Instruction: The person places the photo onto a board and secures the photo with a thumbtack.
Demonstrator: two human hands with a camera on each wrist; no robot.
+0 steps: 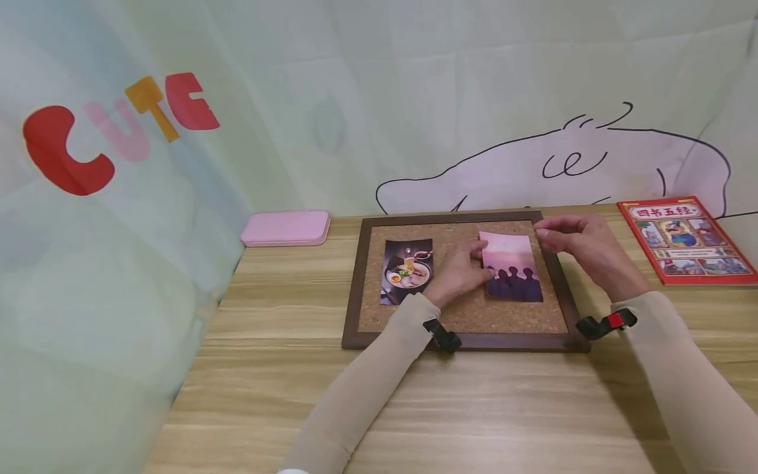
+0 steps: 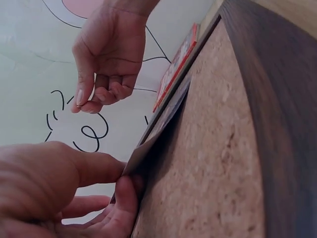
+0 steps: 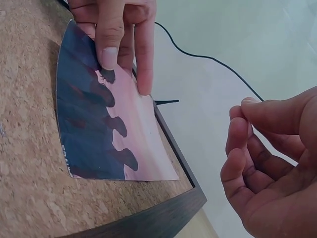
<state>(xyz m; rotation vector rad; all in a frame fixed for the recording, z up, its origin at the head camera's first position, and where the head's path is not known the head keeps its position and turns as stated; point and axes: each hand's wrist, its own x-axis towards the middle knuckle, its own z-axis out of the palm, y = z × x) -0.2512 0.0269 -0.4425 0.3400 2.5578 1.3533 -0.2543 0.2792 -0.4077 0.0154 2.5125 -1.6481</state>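
Observation:
My left hand (image 1: 463,268) pinches the left edge of a photo print (image 1: 512,266), its thumb on the front. The print shows dark silhouettes under a pink sky and overlaps the right part of a cork board (image 1: 456,319). In the left wrist view, its held edge stands away from the cork. My right hand (image 1: 583,247) hovers by the board's upper right corner, thumb and index fingertips together. I cannot tell whether something tiny is between them. Another photo print (image 1: 408,270), of a noodle bowl, hangs on the board's left half with a small pin (image 1: 408,250) near its top.
The board's dark brown frame (image 1: 474,342) rests on a wood-grain table (image 1: 284,296). A pink case (image 1: 286,228) lies left of it, and a red picture book (image 1: 687,241) lies to the right. Behind them hangs a printed cloth backdrop (image 1: 414,99).

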